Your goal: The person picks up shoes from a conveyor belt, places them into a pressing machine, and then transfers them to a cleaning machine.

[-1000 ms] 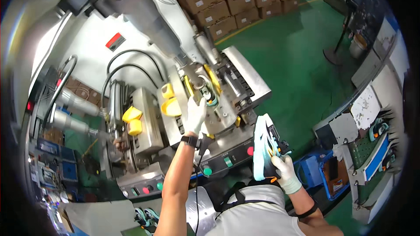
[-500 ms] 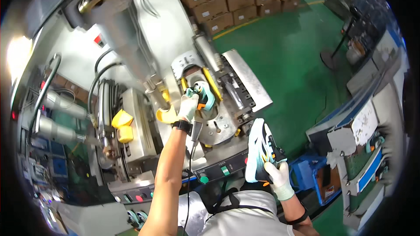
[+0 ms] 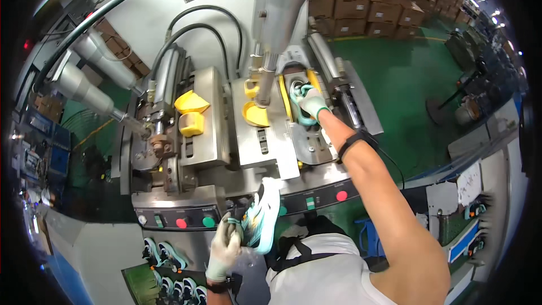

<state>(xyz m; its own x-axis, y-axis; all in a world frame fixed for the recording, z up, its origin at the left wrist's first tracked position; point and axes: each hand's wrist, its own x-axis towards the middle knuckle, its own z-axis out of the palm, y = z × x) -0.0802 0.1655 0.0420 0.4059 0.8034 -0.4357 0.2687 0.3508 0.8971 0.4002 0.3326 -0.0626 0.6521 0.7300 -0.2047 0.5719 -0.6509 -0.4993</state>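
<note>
Head view: left hand (image 3: pixel 224 245) gripping near shoe (image 3: pixel 264 217), right hand (image 3: pixel 312 103) on far shoe (image 3: pixel 305 117)

The left hand, in a white glove, is closing its fingers on the near shoe, which is hanging tilted in front of the metal machine (image 3: pixel 245 149) with its pale sole facing right. The far shoe is sitting in the right-hand station, lying between two yellow pads (image 3: pixel 283 96). The right hand, also gloved, is reaching over it with fingers bending at its upper; whether they are gripping or only touching, I cannot tell. A dark wristband (image 3: pixel 355 142) is circling the right forearm.

Just left of the far shoe, a metal rod (image 3: pixel 266 85) is slanting down toward a yellow cup-shaped piece (image 3: pixel 256 114). Farther left, two yellow blocks (image 3: pixel 192 124) are resting on a steel plate. Along the machine's front, a red button (image 3: pixel 341 195) and a green button (image 3: pixel 209 222) are showing. More shoes (image 3: pixel 164 254) are standing at lower left, and cardboard boxes (image 3: pixel 350 7) are stacking up behind.
</note>
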